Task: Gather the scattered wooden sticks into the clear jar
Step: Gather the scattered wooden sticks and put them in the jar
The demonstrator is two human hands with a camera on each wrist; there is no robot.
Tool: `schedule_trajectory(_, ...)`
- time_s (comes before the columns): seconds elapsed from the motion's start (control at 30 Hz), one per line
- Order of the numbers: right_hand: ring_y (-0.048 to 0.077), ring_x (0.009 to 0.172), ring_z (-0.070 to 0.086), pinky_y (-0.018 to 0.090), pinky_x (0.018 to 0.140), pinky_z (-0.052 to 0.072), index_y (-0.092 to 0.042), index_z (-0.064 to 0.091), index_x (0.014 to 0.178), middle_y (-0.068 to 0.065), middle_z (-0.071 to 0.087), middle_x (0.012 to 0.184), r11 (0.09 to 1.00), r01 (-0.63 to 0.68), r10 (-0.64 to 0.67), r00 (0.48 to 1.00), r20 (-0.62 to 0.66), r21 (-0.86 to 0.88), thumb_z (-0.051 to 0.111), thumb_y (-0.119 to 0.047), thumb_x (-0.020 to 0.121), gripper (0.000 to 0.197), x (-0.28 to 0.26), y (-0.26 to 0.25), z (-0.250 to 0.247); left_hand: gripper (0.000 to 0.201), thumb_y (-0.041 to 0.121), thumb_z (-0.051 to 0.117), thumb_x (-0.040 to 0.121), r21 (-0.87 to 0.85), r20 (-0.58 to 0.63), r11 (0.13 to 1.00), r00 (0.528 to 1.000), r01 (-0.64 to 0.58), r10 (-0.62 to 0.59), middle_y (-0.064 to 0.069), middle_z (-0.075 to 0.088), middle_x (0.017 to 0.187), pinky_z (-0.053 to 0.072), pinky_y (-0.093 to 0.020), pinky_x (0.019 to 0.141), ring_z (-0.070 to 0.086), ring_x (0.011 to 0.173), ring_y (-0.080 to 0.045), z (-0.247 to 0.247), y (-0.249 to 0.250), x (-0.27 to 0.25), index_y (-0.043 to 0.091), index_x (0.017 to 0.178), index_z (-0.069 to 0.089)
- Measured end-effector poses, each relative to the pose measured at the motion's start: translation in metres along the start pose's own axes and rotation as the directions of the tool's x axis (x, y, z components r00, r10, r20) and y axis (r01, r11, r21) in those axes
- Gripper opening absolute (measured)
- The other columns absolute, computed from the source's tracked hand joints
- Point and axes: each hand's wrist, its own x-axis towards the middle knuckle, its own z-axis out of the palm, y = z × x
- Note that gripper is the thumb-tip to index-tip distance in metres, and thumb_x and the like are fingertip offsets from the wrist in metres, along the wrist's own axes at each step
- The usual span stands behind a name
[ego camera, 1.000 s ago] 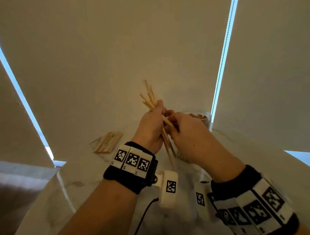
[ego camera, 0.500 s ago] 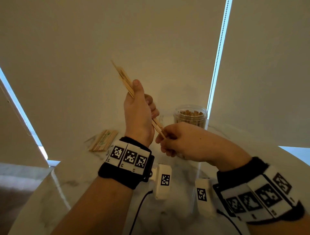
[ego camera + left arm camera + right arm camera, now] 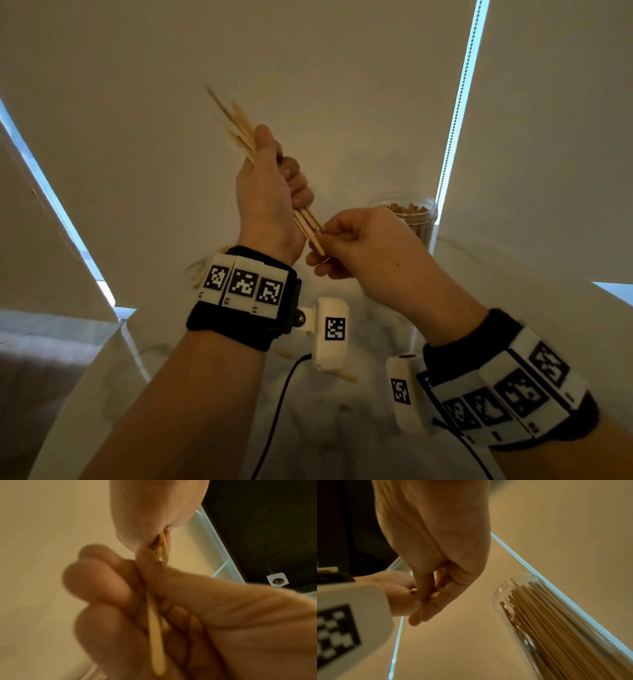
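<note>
My left hand [image 3: 281, 178] grips a bundle of thin wooden sticks [image 3: 236, 123] in its fist, held up above the table and tilted up-left. The sticks fan out above the thumb, and their lower ends poke out under the fist. My right hand [image 3: 325, 240] pinches those lower ends [image 3: 313, 233] between thumb and fingers. The clear jar [image 3: 416, 219] stands upright just behind my right hand, packed with sticks [image 3: 544, 622]. In the left wrist view my curled fingers [image 3: 102, 582] wrap a stick [image 3: 154, 628]. The right wrist view shows stick ends [image 3: 435, 595] at my fingertips.
On the white marble table [image 3: 342, 445], one loose stick [image 3: 346, 377] lies below the left wrist camera and another [image 3: 286, 353] beside its cable. A small pile of sticks [image 3: 200, 274] shows behind my left wrist. Pale roller blinds [image 3: 342, 68] hang behind the table.
My left hand has lifted the bundle up and left, away from the jar's mouth. My right hand has slid down from the middle of the bundle to its lower ends.
</note>
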Motion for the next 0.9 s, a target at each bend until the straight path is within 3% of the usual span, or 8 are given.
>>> schedule_trajectory(0.13,0.009,0.075,0.072,0.029,0.080,0.057,-0.012,0.073,0.094,-0.007,0.076,0.082,0.978,-0.017,0.045,0.990,0.130,-0.208,0.043,-0.045,0.103,0.045,0.000,0.007,-0.007,0.038,0.043,0.045,0.108,0.152,-0.031,0.988,0.998,-0.040,0.045,0.007,0.032,0.055,0.018,-0.022,0.037,0.021,0.044,-0.008,-0.011,0.019,0.010,0.020,0.078,0.042)
schedule_trajectory(0.2,0.011,0.074,0.071,0.028,0.077,0.057,-0.018,0.072,0.093,-0.007,0.076,0.081,0.946,-0.085,0.160,0.962,0.221,-0.314,0.044,-0.043,0.102,0.038,0.000,0.016,-0.014,0.037,0.044,0.046,0.107,0.173,-0.047,0.984,0.997,-0.052,0.061,0.007,0.033,0.054,0.020,-0.022,0.037,0.022,0.044,-0.007,-0.022,0.036,0.017,0.020,0.079,0.044)
schedule_trajectory(0.3,0.010,0.071,0.069,0.029,0.074,0.059,-0.021,0.073,0.093,-0.006,0.074,0.081,0.831,-0.097,0.366,0.837,0.406,-0.548,0.067,-0.035,0.092,0.015,-0.004,0.025,-0.008,0.038,0.045,0.047,0.107,0.176,-0.046,0.983,0.997,-0.051,0.060,0.007,0.035,0.055,0.021,-0.021,0.036,0.023,0.044,-0.007,-0.034,0.049,0.023,0.020,0.079,0.045)
schedule_trajectory(0.37,0.008,0.065,0.064,0.025,0.064,0.056,-0.018,0.074,0.094,-0.005,0.071,0.077,0.740,-0.078,0.494,0.737,0.461,-0.668,0.078,-0.037,0.081,0.023,-0.010,0.026,0.002,0.038,0.045,0.048,0.106,0.183,-0.027,0.982,0.998,-0.042,0.048,0.007,0.035,0.055,0.022,-0.021,0.036,0.023,0.044,-0.006,-0.034,0.049,0.023,0.020,0.078,0.045)
schedule_trajectory(0.43,0.011,0.067,0.064,0.023,0.059,0.050,-0.016,0.074,0.098,-0.004,0.070,0.077,0.655,-0.041,0.567,0.688,0.454,-0.755,0.081,-0.039,0.078,0.031,-0.016,0.023,0.010,0.038,0.044,0.048,0.106,0.189,-0.004,0.981,0.999,-0.034,0.035,0.007,0.034,0.055,0.021,-0.021,0.037,0.023,0.044,-0.006,-0.030,0.048,0.021,0.020,0.078,0.045)
schedule_trajectory(0.63,0.024,0.100,0.067,0.033,0.087,0.053,-0.009,0.071,0.111,0.006,0.072,0.108,0.514,0.098,0.599,0.670,0.439,-0.852,0.076,-0.031,0.084,0.035,-0.022,0.018,0.026,0.037,0.043,0.048,0.107,0.187,0.026,0.982,0.999,-0.033,0.029,0.007,0.033,0.056,0.020,-0.021,0.038,0.022,0.044,-0.006,-0.024,0.048,0.018,0.020,0.078,0.043)
schedule_trajectory(0.77,0.020,0.081,0.067,0.034,0.080,0.056,-0.007,0.075,0.102,0.008,0.074,0.094,0.522,0.104,0.592,0.671,0.448,-0.846,0.069,-0.024,0.086,0.024,-0.022,0.019,0.025,0.037,0.043,0.049,0.106,0.181,0.026,0.983,1.000,-0.014,0.010,0.007,0.033,0.056,0.021,-0.020,0.038,0.022,0.045,-0.006,-0.025,0.049,0.018,0.020,0.078,0.045)
schedule_trajectory(0.9,0.022,0.069,0.067,0.032,0.072,0.057,-0.005,0.074,0.089,0.003,0.071,0.074,0.543,0.020,0.537,0.760,0.366,-0.839,0.059,-0.029,0.091,0.028,-0.016,0.018,0.006,0.037,0.044,0.052,0.105,0.187,0.029,0.982,0.999,0.020,-0.026,0.007,0.032,0.056,0.020,-0.020,0.038,0.021,0.046,-0.007,-0.024,0.043,0.019,0.021,0.077,0.046)
